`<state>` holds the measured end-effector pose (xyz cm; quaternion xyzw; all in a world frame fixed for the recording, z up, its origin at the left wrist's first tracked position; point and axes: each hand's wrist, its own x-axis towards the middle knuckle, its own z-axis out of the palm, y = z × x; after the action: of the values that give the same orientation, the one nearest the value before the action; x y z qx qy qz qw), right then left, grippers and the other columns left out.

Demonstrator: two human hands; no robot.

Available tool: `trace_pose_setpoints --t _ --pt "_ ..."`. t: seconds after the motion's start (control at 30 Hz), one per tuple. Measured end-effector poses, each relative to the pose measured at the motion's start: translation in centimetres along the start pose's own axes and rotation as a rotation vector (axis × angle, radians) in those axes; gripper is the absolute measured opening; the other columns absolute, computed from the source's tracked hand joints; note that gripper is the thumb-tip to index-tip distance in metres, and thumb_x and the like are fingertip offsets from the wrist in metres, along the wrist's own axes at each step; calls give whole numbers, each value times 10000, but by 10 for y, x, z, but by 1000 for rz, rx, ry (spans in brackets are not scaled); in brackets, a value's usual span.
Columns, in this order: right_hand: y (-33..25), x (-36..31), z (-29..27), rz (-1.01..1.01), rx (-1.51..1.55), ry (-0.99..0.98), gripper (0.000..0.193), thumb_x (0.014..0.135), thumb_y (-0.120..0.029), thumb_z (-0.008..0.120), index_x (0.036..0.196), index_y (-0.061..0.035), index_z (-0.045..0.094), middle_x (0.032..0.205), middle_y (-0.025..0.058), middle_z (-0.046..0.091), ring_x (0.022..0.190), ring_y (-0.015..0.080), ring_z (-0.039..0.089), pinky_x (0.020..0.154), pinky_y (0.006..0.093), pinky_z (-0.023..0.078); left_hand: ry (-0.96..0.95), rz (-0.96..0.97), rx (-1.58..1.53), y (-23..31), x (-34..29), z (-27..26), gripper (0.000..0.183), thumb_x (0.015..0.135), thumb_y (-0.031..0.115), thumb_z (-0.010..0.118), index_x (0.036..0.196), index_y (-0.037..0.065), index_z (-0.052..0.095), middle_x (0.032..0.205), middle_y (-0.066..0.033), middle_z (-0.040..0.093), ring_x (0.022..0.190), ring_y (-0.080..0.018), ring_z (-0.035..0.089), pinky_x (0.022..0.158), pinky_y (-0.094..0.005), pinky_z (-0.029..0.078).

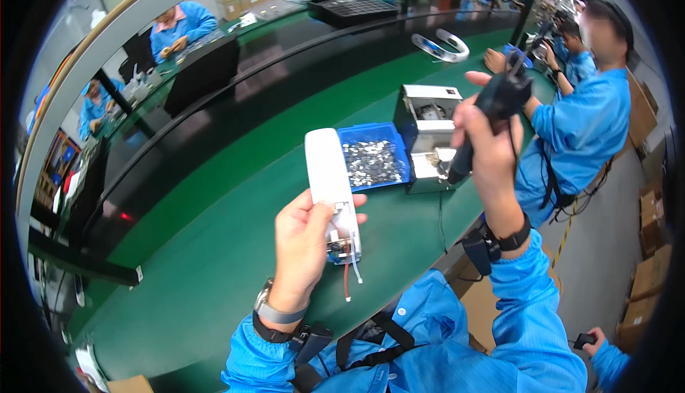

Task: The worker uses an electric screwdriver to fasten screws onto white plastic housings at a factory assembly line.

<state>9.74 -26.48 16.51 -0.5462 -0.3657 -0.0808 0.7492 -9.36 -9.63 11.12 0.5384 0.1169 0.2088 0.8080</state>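
Observation:
My left hand (303,240) grips a long white plastic housing (327,157), its rounded end pointing away from me. At the housing's near end a small circuit board (340,249) shows, with a red wire (347,286) and a white wire (357,268) hanging off it. Raised to the right, my right hand (489,140) is closed round a black electric screwdriver (499,97), partly blurred. The screwdriver's lower end is close to a metal box-shaped machine (432,93), possibly a screw feeder. Beside the housing, a blue bin (367,133) holds many small metal parts (372,161).
A green bench (250,250) runs along a dark conveyor (278,72). Farther off on the belt side lies a curved white part (442,49). To my right a co-worker in blue (585,122) sits close by. Cardboard boxes (649,279) line the floor at right.

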Motion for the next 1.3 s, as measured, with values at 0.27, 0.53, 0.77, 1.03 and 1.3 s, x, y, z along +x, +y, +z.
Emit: trace_pose_setpoints --t 0.27,0.53,0.77,1.03,1.3 --pt "-76 13 96 -8 535 -297 985 889 -799 251 1252 95 451 807 136 595 599 191 608 621 362 575 -73 -32 14 4 1 -6 285 1010 114 461 1195 -68 580 1057 -158 701 867 -206 709 718 -289 577" --pt "-81 -6 134 66 782 -389 968 860 -850 191 1084 -14 625 826 126 662 589 131 583 496 243 458 -67 -5 2 3 6 -6 255 995 116 491 1146 -63 592 1014 -157 700 838 -192 708 697 -280 575" --pt "-77 -1 133 -12 571 -416 894 911 -793 189 1080 -34 629 825 110 667 595 102 577 463 220 423 -92 8 -8 7 4 -1 247 1000 113 482 1130 -64 593 1010 -168 706 825 -186 708 689 -272 573" --pt "-66 3 134 -22 617 -556 876 917 -781 213 1128 -29 611 914 117 666 627 121 599 504 229 457 -75 16 -17 4 10 0 238 999 102 488 1126 -67 595 1004 -156 708 817 -173 702 688 -270 570" --pt "-73 -2 137 -18 495 -590 854 873 -753 429 1232 22 446 781 87 541 554 129 517 483 252 454 -109 116 -86 -15 6 -8 198 1004 139 540 1056 -28 635 876 -50 698 724 -97 647 619 -253 521"
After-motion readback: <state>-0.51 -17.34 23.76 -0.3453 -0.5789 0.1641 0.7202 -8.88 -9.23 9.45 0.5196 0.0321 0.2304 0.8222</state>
